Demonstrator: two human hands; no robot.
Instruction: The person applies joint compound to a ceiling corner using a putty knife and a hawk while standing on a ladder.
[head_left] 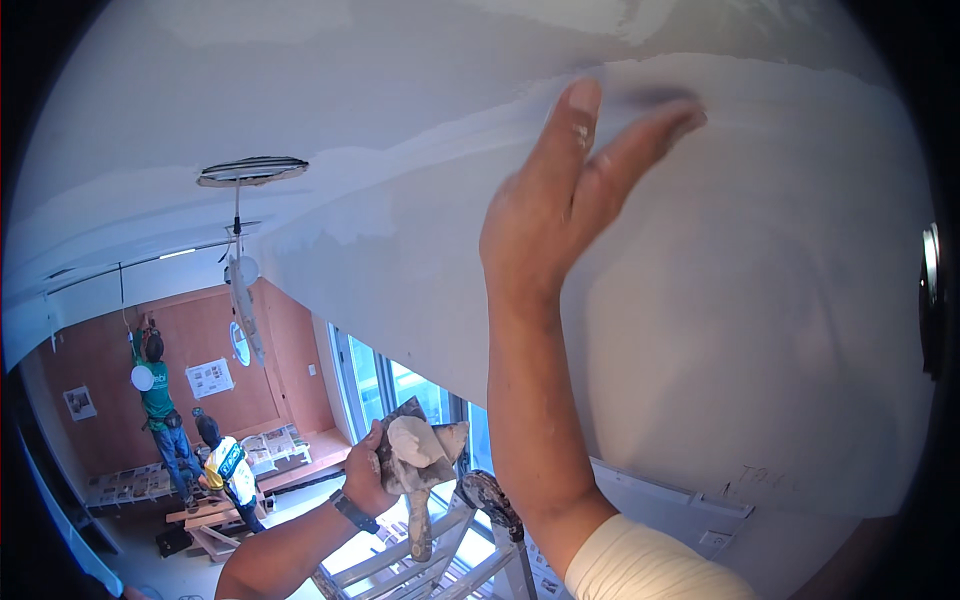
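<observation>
My right hand (545,205) is raised to the pale ceiling (400,90), its thumb and fingers spread apart. Its fingertips are close to or touching a whitish band of putty along the surface, and I see no tool in it. Lower down, my left hand (368,470) grips the side of a putty-smeared flat plate (402,477). A lump of white putty (416,442) sits on top. From the same bundle a putty knife (420,525) points its stained handle downward; where its blade ends and the plate begins is hard to tell.
An aluminium stepladder (430,570) stands below, with a dark, smeared rounded object (485,495) at its top. A light fitting (243,300) hangs by a cable from a round ceiling hole (252,171). Two people (160,400) work by a reddish wood wall, far left. Windows (385,380) are behind.
</observation>
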